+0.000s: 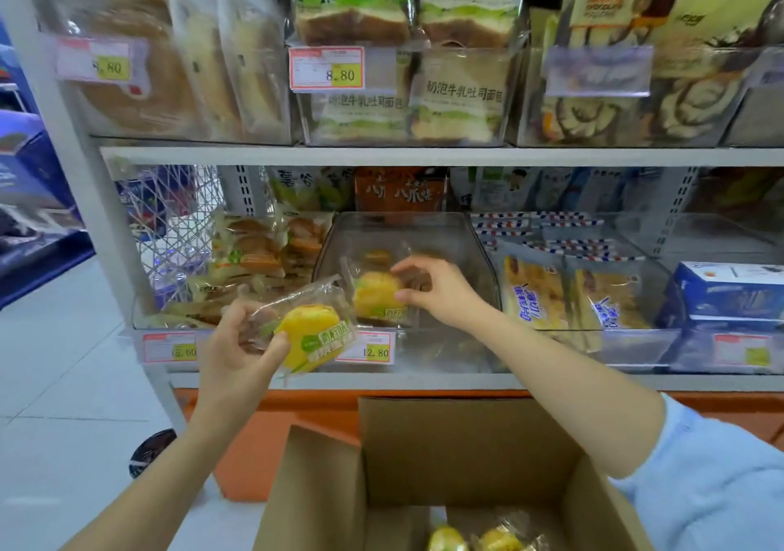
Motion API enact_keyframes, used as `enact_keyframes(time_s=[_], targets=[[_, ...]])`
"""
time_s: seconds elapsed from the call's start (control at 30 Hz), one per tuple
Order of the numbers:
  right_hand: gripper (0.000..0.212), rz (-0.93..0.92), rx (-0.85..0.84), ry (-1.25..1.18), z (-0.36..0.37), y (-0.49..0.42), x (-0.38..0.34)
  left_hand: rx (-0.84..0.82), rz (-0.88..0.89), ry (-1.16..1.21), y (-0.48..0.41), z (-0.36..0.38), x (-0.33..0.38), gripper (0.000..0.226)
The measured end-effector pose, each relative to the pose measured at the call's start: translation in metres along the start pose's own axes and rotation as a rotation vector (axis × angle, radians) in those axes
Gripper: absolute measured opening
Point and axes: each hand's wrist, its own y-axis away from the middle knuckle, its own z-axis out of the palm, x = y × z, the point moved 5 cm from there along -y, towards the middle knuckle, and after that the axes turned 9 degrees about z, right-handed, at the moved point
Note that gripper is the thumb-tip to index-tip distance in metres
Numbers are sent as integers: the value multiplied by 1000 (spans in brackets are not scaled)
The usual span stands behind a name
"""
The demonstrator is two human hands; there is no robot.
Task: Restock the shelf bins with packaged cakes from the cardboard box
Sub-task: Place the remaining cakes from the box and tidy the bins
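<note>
My left hand [237, 351] grips a yellow cake in a clear wrapper [312, 330] in front of the lower shelf. My right hand [437, 291] reaches into the clear plastic bin [466, 245] on that shelf and pinches a second wrapped yellow cake [375, 296] standing at the bin's front. Another cake [377, 257] lies further back in the bin. The open cardboard box [424, 465] stands below, with two wrapped yellow cakes [475, 540] showing at its bottom.
A bin of wrapped buns [254, 262] stands left of the clear bin, and blue-printed packs [572, 296] fill the bin on its right. Bread bags [403, 41] crowd the upper shelf. The shelf post [85, 160] rises at the left beside a tiled floor [63, 380].
</note>
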Motion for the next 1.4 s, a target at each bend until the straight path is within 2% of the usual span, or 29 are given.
enact_keyframes(time_s=[0.1,0.23,0.37,0.43,0.53,0.63,0.73,0.83,0.93,1.03,1.13,1.23,1.3,1.4], targets=[[31,9,-15,13,13,-8,-5,21,-5,24,-2,-3,-4,28],[34,26,-48,61,17,-12,-14,30,2,30,-7,1,0,28],[58,24,-127,124,8,-10,-15,11,2,44,-14,11,10,25],[67,15,-102,114,-3,-8,-14,-15,31,54,-19,18,17,28],[56,-2,-71,43,-20,-2,-14,-37,58,73,-25,31,28,27],[48,-62,-88,-131,-37,8,-22,-76,69,77,-31,47,39,15],[47,-148,-141,-160,-49,20,-30,-139,104,81,-41,70,54,19],[40,-167,-31,-168,-72,22,-26,-190,163,91,-55,95,74,26],[38,-127,71,-206,-97,19,-8,-241,225,-47,-77,121,92,28],[40,-63,154,-266,-108,14,16,-231,189,-134,-104,145,93,15],[51,27,232,-221,-104,9,38,-246,59,-146,-124,174,72,13],[62,76,175,-99,-85,6,52,-293,-123,-238,-132,200,45,17],[69,58,145,-51,-75,5,59,-351,-108,-365,-135,210,34,21],[78,42,145,14,-70,1,69,-416,-63,-369,-143,207,23,13]])
